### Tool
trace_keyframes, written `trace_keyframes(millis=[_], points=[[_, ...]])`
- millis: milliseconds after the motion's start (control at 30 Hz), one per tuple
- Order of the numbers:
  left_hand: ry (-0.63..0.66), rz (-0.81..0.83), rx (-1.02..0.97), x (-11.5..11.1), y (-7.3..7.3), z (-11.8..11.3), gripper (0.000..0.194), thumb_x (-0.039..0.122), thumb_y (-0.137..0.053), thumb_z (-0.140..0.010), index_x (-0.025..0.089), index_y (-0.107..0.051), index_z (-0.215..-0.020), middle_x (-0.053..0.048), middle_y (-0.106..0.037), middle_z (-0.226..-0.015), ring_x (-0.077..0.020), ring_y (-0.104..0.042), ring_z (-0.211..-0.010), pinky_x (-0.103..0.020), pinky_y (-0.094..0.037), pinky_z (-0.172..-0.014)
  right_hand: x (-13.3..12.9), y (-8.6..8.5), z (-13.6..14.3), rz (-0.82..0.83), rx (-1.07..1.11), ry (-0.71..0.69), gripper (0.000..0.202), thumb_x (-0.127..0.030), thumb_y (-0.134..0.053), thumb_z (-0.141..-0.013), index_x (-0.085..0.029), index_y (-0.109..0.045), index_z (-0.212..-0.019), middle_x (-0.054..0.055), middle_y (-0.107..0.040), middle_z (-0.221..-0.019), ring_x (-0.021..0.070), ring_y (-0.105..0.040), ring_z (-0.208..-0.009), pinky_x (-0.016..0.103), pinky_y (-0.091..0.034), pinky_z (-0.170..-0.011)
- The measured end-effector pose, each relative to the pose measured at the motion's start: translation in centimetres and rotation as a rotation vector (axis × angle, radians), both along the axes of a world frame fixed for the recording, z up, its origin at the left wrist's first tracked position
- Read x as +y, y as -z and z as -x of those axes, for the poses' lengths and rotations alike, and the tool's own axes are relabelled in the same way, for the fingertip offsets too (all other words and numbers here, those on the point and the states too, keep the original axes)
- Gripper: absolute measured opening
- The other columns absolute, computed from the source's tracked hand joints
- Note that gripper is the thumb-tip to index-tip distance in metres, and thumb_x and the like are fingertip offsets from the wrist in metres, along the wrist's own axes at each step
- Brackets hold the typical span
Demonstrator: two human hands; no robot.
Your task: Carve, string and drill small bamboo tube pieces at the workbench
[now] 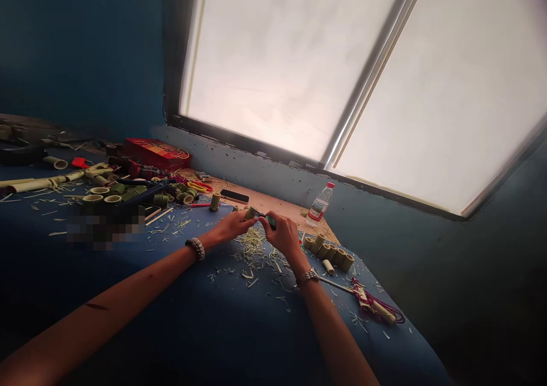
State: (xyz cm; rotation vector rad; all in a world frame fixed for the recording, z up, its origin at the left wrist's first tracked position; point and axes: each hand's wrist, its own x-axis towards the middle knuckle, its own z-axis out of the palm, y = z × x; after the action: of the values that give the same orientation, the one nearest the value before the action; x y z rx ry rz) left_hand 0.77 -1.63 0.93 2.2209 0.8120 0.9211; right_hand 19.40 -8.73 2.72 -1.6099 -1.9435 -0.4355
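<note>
- Left hand [237,225]: fingers closed around a short green-brown bamboo tube [251,212], held up over the table's far edge area, mid-view.
- Right hand [282,235]: fingers wrapped on a dark green tool handle [272,222], just beside the tube; working tip too small to tell if touching.
- Progress: looks mid-job, 1 tube in hand. Pale curly shavings [252,243] heaped below the 2 hands, so plenty seems scraped already.
- Right side: clustered short tan-green bamboo tubes [338,256], probably done; can't confirm.
- Left side: jumbled green bamboo pieces [99,191], probably left to do; 1 upright green bamboo tube [215,201] stands apart.
- Surface: blue table covering [171,317], littered with scraps; bare brown wooden strip [273,202] by the window, carrying a black flat phone [235,196] and a clear plastic red-capped bottle [320,205].
- Also: red printed box [156,154] left, purple cord [391,311] right.
- Room: dark blue wall [81,50], bright 2-pane window [277,61].
</note>
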Motion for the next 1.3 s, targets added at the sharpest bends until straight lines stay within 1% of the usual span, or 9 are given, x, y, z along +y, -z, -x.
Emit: trace_keyframes(millis=[200,400,500,600,667,800,933,1100,1300], points=[[0.019,0.027,-0.019,0.3,-0.2,-0.3,0.054,0.074,-0.042,-0.089,0.022,-0.041,-0.073,0.002,-0.046,-0.062,-0.0133,-0.041,-0.056,-0.028,-0.03,-0.052,0.8,0.2,0.1,-0.034,0.032,0.038,0.034,-0.053,-0.053,-0.101,-0.024,-0.071,-0.099,0.007,-0.075,-0.084,0.0217,-0.068,-0.077,0.027,-0.023,-0.062],[-0.036,-0.025,0.027,0.6,0.4,1.0,0.044,0.063,-0.045,-0.093,0.021,-0.046,-0.078,0.0,-0.054,-0.068,-0.0159,-0.05,-0.06,-0.028,-0.032,-0.055,1.0,-0.6,-4.0,-0.178,0.298,0.249,0.048,-0.056,-0.04,-0.104,-0.019,-0.07,-0.097,0.008,-0.069,-0.075,0.0212,-0.061,-0.068,0.026,-0.028,-0.059],[-0.081,-0.042,0.06,1.0,0.5,1.3,0.041,0.059,-0.042,-0.094,0.021,-0.046,-0.079,0.0,-0.054,-0.068,-0.0166,-0.05,-0.06,-0.029,-0.031,-0.055,0.5,-0.2,-4.0,-0.099,0.224,0.069,0.051,-0.06,-0.041,-0.102,-0.019,-0.07,-0.094,0.006,-0.065,-0.067,0.0196,-0.06,-0.062,0.025,-0.029,-0.058],[-0.115,-0.072,0.079,1.1,0.5,1.1,0.04,0.059,-0.043,-0.095,0.021,-0.048,-0.082,-0.001,-0.056,-0.071,-0.0177,-0.051,-0.063,-0.03,-0.031,-0.057,0.3,0.5,-1.7,-0.008,0.127,-0.123,0.048,-0.058,-0.044,-0.102,-0.02,-0.071,-0.094,0.005,-0.067,-0.068,0.0189,-0.064,-0.064,0.024,-0.031,-0.06],[-0.117,-0.092,0.086,1.1,0.6,0.9,0.037,0.056,-0.046,-0.094,0.021,-0.051,-0.084,-0.003,-0.06,-0.076,-0.0195,-0.054,-0.067,-0.031,-0.033,-0.06,0.3,0.8,-0.1,0.012,0.07,-0.161,0.045,-0.055,-0.045,-0.102,-0.02,-0.072,-0.094,0.006,-0.07,-0.072,0.0194,-0.066,-0.067,0.025,-0.031,-0.06],[-0.108,-0.11,0.12,0.9,0.7,0.9,0.024,0.043,-0.056,-0.09,0.021,-0.054,-0.082,-0.006,-0.066,-0.085,-0.0225,-0.058,-0.077,-0.031,-0.036,-0.066,0.4,0.8,1.3,0.046,-0.027,-0.183,0.041,-0.05,-0.046,-0.103,-0.02,-0.073,-0.099,0.009,-0.075,-0.079,0.0212,-0.07,-0.072,0.026,-0.03,-0.061],[-0.115,-0.11,0.138,0.4,0.6,1.0,0.02,0.04,-0.06,-0.09,0.02,-0.056,-0.084,-0.006,-0.066,-0.085,-0.0226,-0.058,-0.08,-0.031,-0.037,-0.069,0.4,0.8,1.1,0.045,-0.071,-0.188,0.036,-0.046,-0.048,-0.103,-0.02,-0.073,-0.105,0.009,-0.077,-0.085,0.0216,-0.071,-0.075,0.026,-0.03,-0.062],[-0.074,-0.084,0.112,-0.1,0.3,0.9,0.029,0.045,-0.054,-0.095,0.02,-0.053,-0.081,-0.003,-0.06,-0.074,-0.0194,-0.052,-0.07,-0.029,-0.032,-0.064,0.2,0.9,1.0,0.031,-0.069,-0.128,0.033,-0.047,-0.052,-0.102,-0.021,-0.071,-0.096,0.007,-0.075,-0.079,0.021,-0.071,-0.074,0.027,-0.026,-0.06],[-0.181,-0.169,0.177,0.6,0.3,0.6,0.035,0.054,-0.051,-0.097,0.021,-0.054,-0.084,-0.003,-0.058,-0.073,-0.0209,-0.053,-0.067,-0.03,-0.027,-0.061,0.0,0.2,0.6,0.005,-0.055,-0.018,0.033,-0.05,-0.055,-0.101,-0.022,-0.071,-0.096,0.007,-0.075,-0.08,0.021,-0.069,-0.074,0.027,-0.023,-0.061]])
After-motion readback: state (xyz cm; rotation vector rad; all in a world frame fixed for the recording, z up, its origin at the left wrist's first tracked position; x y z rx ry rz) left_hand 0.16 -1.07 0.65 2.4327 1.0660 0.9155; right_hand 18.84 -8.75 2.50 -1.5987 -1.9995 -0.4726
